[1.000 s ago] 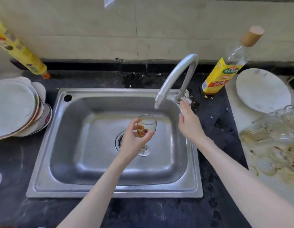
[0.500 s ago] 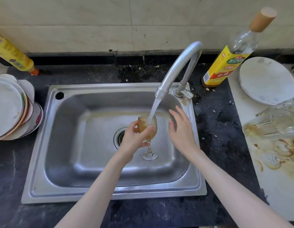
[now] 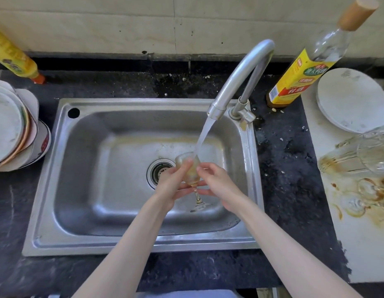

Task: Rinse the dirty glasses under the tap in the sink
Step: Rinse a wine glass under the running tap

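The dirty glasses at the right edge of the counter are getting cut off by the picture's side, and they are hard to tell apart. Over the middle of the sink, near the drain, water from the tap is pouring into a stemmed glass. The left hand is gripping its bowl. The right hand is curling its fingers around the other side.
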A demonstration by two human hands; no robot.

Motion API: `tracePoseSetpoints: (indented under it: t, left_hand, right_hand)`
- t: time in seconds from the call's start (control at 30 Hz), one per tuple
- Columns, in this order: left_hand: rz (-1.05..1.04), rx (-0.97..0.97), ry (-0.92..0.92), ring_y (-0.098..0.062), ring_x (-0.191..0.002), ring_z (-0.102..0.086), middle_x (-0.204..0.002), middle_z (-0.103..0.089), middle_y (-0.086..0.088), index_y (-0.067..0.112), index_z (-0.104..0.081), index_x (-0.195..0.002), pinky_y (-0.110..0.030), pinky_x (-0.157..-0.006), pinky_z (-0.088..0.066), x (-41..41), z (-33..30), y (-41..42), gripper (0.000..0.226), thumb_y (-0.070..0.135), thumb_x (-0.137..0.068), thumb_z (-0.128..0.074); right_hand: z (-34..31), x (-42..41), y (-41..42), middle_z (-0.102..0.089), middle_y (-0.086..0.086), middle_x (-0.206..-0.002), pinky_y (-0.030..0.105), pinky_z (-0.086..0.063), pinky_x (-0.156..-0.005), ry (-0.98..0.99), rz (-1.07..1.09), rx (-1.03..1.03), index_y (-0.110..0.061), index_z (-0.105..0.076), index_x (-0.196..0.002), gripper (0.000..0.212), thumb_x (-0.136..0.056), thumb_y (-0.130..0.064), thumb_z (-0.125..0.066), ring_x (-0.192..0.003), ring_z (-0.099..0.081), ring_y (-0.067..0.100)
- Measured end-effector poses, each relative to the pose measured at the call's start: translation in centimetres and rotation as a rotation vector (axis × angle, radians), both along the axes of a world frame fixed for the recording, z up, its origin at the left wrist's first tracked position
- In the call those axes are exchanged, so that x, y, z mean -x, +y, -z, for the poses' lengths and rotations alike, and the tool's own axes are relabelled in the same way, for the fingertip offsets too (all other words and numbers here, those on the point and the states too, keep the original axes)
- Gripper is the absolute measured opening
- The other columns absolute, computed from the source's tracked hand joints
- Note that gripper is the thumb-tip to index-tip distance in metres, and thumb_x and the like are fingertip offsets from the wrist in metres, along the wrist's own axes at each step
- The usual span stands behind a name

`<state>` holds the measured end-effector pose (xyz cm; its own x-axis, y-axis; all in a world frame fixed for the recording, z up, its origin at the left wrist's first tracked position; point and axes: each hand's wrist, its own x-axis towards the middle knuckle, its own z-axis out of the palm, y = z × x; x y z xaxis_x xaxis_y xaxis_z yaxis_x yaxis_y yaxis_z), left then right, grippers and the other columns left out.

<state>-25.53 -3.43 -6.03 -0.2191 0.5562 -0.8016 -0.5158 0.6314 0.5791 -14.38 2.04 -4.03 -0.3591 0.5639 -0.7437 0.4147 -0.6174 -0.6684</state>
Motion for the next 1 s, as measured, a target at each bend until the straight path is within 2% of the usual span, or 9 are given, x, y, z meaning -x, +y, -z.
tracePoseSetpoints:
  t: [0.17,0.3,0.4,0.47,0.53,0.63,0.73,0.87,1.0]
  left_hand:
    - [0.063,-0.096,0.173,-0.026,-0.085,-0.07,-0.095,-0.071,-0.013,0.006,-0.063,-0.112,-0.029,-0.071,-0.058,0.0,-0.4,-0.3,0.033,0.032,-0.095,-0.051]
    - [0.16,-0.185,0.476,-0.017,-0.081,-0.066,-0.091,-0.068,-0.005,0.012,-0.059,-0.115,-0.034,-0.079,-0.056,0.0,-0.8,-0.3,0.026,0.018,-0.09,-0.059]
    - [0.214,-0.287,0.652,-0.009,-0.092,-0.057,-0.102,-0.061,0.004,0.02,-0.051,-0.118,-0.015,-0.079,-0.046,-0.2,-1.6,-0.1,0.034,0.019,-0.087,-0.064]
    - [0.251,-0.312,0.655,-0.006,-0.103,-0.052,-0.115,-0.056,0.005,0.018,-0.042,-0.133,-0.001,-0.076,-0.038,-0.2,-2.1,0.3,0.045,0.025,-0.091,-0.057]
    - [0.253,-0.303,0.574,-0.004,-0.118,-0.044,-0.128,-0.047,0.008,0.021,-0.032,-0.141,-0.003,-0.084,-0.032,-0.1,-2.9,1.0,0.047,0.033,-0.097,-0.042]
    - [0.183,-0.32,0.473,0.013,-0.097,-0.044,-0.109,-0.044,0.021,0.026,-0.041,-0.122,-0.005,-0.082,-0.03,0.4,-3.6,2.1,0.03,0.037,-0.101,-0.023]
    - [0.255,-0.349,0.482,0.005,-0.096,-0.047,-0.117,-0.045,0.011,0.023,-0.035,-0.132,-0.003,-0.072,-0.033,0.3,-3.5,2.3,0.034,0.034,-0.101,-0.026]
    - [0.281,-0.428,0.413,0.008,-0.09,-0.056,-0.115,-0.054,0.004,0.026,-0.017,-0.143,-0.002,-0.07,-0.042,-0.5,-2.9,1.5,0.051,0.029,-0.098,-0.04]
    - [-0.02,-0.207,0.515,-0.019,-0.106,-0.055,-0.115,-0.054,-0.007,0.013,-0.044,-0.121,-0.032,-0.094,-0.045,-0.1,-2.2,3.5,0.042,0.043,-0.1,-0.023]
  right_hand:
    - [0.8,0.2,-0.6,-0.064,0.0,-0.099,0.032,-0.055,-0.078,0.063,0.131,0.068,-0.015,-0.053,-0.119,0.028,-0.1,-0.03,-0.04,-0.088,-0.064,0.017]
    - [0.2,1.2,-0.6,-0.062,0.003,-0.073,0.03,-0.049,-0.061,0.229,0.38,0.189,-0.013,-0.062,-0.091,0.044,-0.102,-0.037,-0.027,-0.065,-0.053,0.017]
    - [-0.1,2.1,-0.1,-0.067,-0.003,-0.067,0.025,-0.033,-0.054,0.275,0.372,0.16,-0.022,-0.069,-0.081,0.055,-0.1,-0.049,-0.024,-0.059,-0.043,0.012]
    - [-0.2,2.5,-0.1,-0.068,-0.008,-0.07,0.022,-0.028,-0.049,0.343,0.287,0.147,-0.024,-0.071,-0.088,0.054,-0.096,-0.055,-0.027,-0.055,-0.04,0.009]
    - [-0.5,2.5,-0.2,-0.061,-0.006,-0.062,0.018,-0.023,-0.04,0.385,0.188,0.193,-0.024,-0.069,-0.089,0.056,-0.093,-0.062,-0.027,-0.046,-0.034,0.007]
    - [-0.8,2.4,-0.2,-0.037,0.0,-0.05,0.014,-0.015,-0.034,0.267,0.076,0.261,-0.017,-0.054,-0.065,0.073,-0.083,-0.076,-0.016,-0.035,-0.022,0.007]
    - [-0.5,2.4,0.3,-0.034,-0.002,-0.043,0.012,-0.013,-0.033,0.197,0.107,0.356,-0.018,-0.046,-0.061,0.077,-0.08,-0.08,-0.004,-0.03,-0.019,0.007]
    - [-0.1,2.5,1.1,-0.048,-0.003,-0.059,0.016,-0.019,-0.038,0.148,0.197,0.273,-0.024,-0.065,-0.084,0.068,-0.092,-0.067,-0.013,-0.041,-0.027,0.008]
    - [-0.6,3.8,-0.7,-0.043,-0.008,-0.051,0.019,-0.023,-0.043,0.218,0.132,0.057,-0.026,-0.06,-0.096,0.033,-0.099,-0.045,-0.033,-0.047,-0.029,0.008]
